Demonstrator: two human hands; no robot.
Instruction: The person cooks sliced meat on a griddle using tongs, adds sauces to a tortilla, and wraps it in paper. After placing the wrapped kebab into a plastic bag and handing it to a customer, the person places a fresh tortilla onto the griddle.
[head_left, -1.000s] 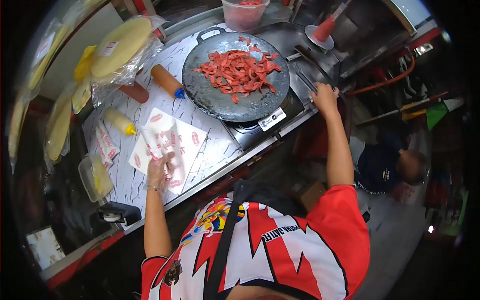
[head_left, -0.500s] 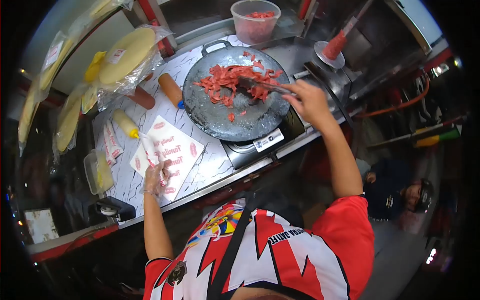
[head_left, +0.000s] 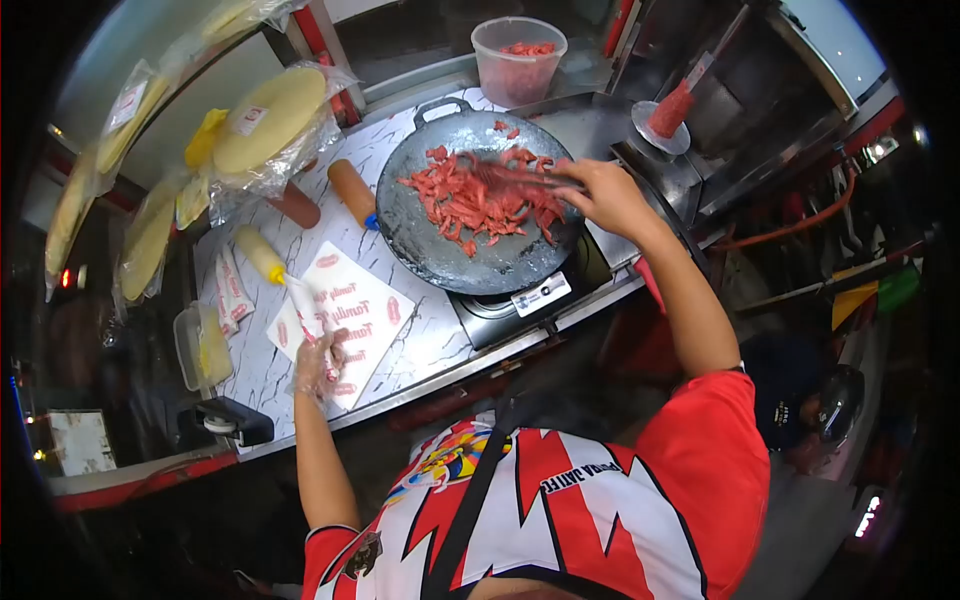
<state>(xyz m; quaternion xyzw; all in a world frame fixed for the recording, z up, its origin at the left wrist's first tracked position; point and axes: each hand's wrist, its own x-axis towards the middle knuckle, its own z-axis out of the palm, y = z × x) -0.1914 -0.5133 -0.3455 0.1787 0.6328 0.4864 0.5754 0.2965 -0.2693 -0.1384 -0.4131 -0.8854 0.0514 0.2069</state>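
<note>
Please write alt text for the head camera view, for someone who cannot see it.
A person's right hand holds tongs among red meat strips on a round dark pan; the gloved left hand holds a wrapped roll over printed paper.

The pan (head_left: pixel 432 262) sits on the stove (head_left: pixel 485 322) with meat strips (head_left: pixel 470 205) in it, and a tub (head_left: pixel 516 85) stands behind. Left of the pan is a sauce bottle (head_left: pixel 350 190); nearer the front edge of the surface (head_left: pixel 432 335), a paper sheet (head_left: pixel 378 325) lies beneath a wrapped roll (head_left: pixel 303 302). Farther left, a container (head_left: pixel 187 350) sits beside two wrappers (head_left: pixel 232 285).
</note>
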